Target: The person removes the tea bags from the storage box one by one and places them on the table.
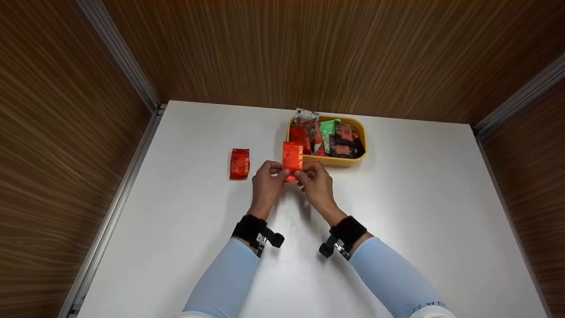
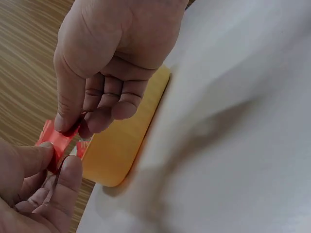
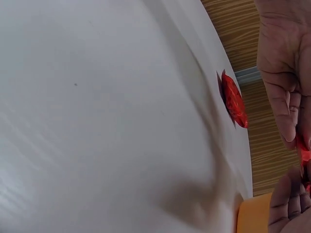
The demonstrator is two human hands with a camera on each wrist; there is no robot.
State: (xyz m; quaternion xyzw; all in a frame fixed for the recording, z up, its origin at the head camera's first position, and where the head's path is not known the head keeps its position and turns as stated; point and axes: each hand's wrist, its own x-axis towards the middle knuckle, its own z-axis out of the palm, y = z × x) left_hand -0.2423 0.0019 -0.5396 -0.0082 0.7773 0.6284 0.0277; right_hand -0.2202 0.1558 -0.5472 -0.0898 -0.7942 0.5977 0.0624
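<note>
Both hands, left point(image 1: 266, 180) and right point(image 1: 316, 182), pinch 1 red packet point(image 1: 292, 158) by its lower edge, upright above the table point(image 1: 419, 198). Just beyond sits a yellow tray point(image 1: 358, 128) of packets; a 2nd red packet point(image 1: 239, 163) lies well left.

**Person's arms and wrist gear: what is worn**

- Left sleeve point(image 1: 225, 282): pale blue, smooth close-fitting fabric, covering the forearm to the wrist.
- Right sleeve point(image 1: 393, 278): same pale blue fabric; small dark lettering near the lower end, too small to read.
- Left wrist strap point(image 1: 250, 228): wide black band at the end of the sleeve, with a small black block and a bit of silver metal fitting on its inner side.
- Right wrist strap point(image 1: 349, 230): matching black band, black block and silver fitting on its inner side.
- Left hand point(image 1: 266, 181): bare, no glove, no ring seen.
- Right hand point(image 1: 317, 183): bare, no glove, no ring seen.
</note>
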